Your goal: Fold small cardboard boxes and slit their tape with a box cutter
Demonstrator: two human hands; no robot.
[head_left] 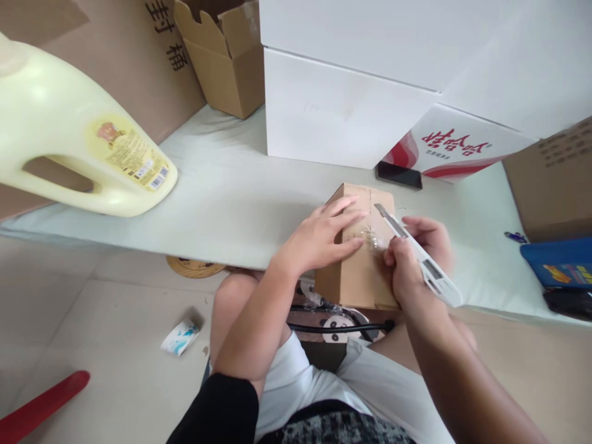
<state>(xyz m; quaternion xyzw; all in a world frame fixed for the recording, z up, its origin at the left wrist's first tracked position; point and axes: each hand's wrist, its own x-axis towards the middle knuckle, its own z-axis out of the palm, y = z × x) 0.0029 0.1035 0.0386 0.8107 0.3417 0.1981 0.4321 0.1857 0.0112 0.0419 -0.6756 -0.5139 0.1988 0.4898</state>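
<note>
A small brown cardboard box lies at the front edge of the table, partly overhanging it. Crumpled clear tape sits on its top face. My left hand rests on the box with its fingers spread, holding it down from the left. In my right hand is a white utility knife, its blade out and pointing away from me, over the right part of the box's top. Whether the blade touches the cardboard I cannot tell.
A black phone lies behind the box, near white boxes. A large pale-yellow jug stands at left, with an open carton behind. On the right are a blue packet and a dark object at the table edge.
</note>
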